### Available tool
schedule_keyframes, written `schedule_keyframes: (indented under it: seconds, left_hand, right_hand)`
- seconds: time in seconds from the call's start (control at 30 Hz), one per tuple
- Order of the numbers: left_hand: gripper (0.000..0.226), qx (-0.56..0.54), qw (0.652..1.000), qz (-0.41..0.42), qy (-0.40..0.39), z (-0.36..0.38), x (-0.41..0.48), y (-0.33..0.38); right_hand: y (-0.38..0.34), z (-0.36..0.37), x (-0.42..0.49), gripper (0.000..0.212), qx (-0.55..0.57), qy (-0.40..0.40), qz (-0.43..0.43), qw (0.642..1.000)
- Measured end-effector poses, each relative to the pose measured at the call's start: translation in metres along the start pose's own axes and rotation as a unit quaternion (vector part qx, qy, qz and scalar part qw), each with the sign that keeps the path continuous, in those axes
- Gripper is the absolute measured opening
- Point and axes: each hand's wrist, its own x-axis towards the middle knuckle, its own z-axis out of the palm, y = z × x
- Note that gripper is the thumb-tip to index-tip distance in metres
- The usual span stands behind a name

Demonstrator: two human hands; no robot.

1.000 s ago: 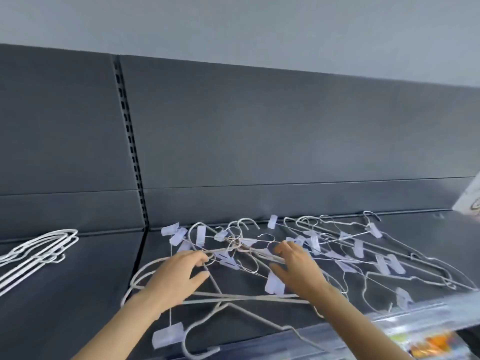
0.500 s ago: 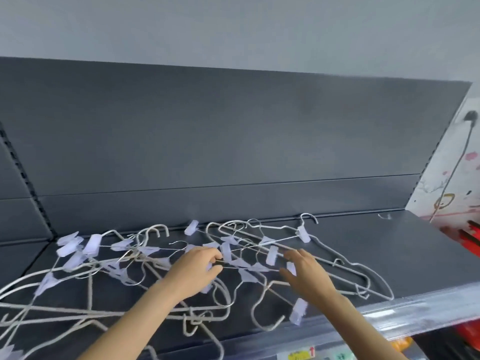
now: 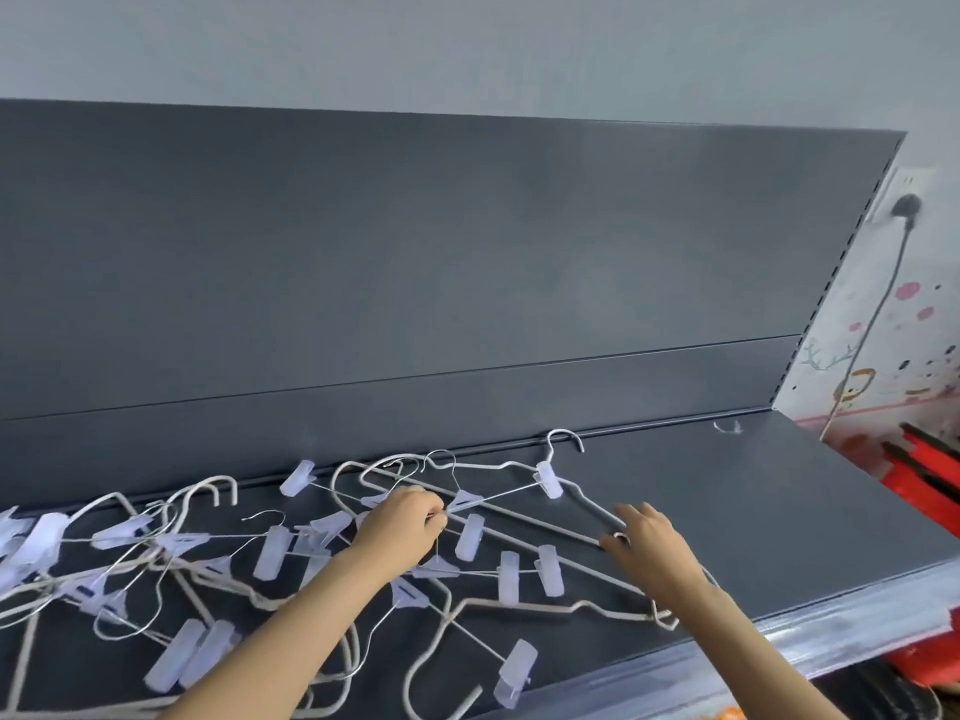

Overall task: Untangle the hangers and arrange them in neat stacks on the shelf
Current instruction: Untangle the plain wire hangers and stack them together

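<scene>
Head view, untangling step: left hand [image 3: 402,527] pinches a wire in the tangle of white wire hangers with translucent clips [image 3: 270,552], lower centre-left on the dark grey metal shelf [image 3: 779,511]; right hand [image 3: 647,537] rests loose-fingered on a hanger arm; the next move likely calls for lifting one hanger free.

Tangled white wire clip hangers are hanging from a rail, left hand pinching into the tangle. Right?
Not hanging from a rail: the head view shows the tangled white wire clip hangers lying on the dark grey metal shelf. The left hand does pinch into the tangle.
</scene>
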Motion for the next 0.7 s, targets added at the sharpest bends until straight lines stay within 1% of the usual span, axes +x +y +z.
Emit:
schedule_keyframes:
  seconds: [0.07,0.13,0.17,0.23,0.27,0.33,0.4,0.5,0.57,0.63,0.7]
  left_hand:
    - [0.029,0.015,1.000,-0.009,0.003,0.005,0.012,-0.003]
    - [0.030,0.022,1.000,-0.012,-0.012,0.007,0.022,-0.004]
    - [0.030,0.023,0.999,-0.012,-0.025,0.007,0.025,-0.003]
    - [0.022,0.032,0.998,-0.016,-0.045,0.011,0.034,-0.002]
    - [0.022,0.042,0.998,-0.023,-0.051,0.013,0.038,-0.002]
    - [0.039,0.060,0.996,-0.037,-0.055,0.019,0.043,0.000]
    - [0.044,0.070,0.996,-0.047,-0.042,0.022,0.047,0.001]
    - [0.043,0.060,0.996,-0.054,-0.036,0.022,0.048,-0.001]
    - [0.034,0.046,0.997,-0.055,-0.026,0.021,0.046,-0.007]
    - [0.021,0.026,0.999,-0.045,-0.009,0.019,0.042,-0.012]
    - [0.017,0.004,0.999,-0.032,0.008,0.014,0.038,-0.015]
  right_hand:
    - [0.000,0.001,0.008,0.030,-0.032,-0.010,0.006,0.999]
    - [-0.001,0.003,0.018,0.043,-0.046,-0.025,0.011,0.999]
    - [-0.003,0.005,0.023,0.045,-0.049,-0.033,0.013,0.998]
    - [-0.007,0.009,0.031,0.044,-0.059,-0.047,0.017,0.997]
    - [-0.009,0.011,0.035,0.045,-0.064,-0.052,0.018,0.996]
    - [-0.012,0.014,0.041,0.047,-0.068,-0.059,0.023,0.996]
    - [-0.012,0.016,0.044,0.043,-0.069,-0.063,0.027,0.995]
    - [-0.009,0.016,0.048,0.026,-0.064,-0.063,0.025,0.996]
    - [-0.007,0.018,0.050,0.017,-0.055,-0.052,0.027,0.997]
    - [-0.006,0.020,0.052,0.013,-0.050,-0.034,0.029,0.998]
    - [-0.004,0.019,0.055,0.012,-0.041,-0.016,0.029,0.999]
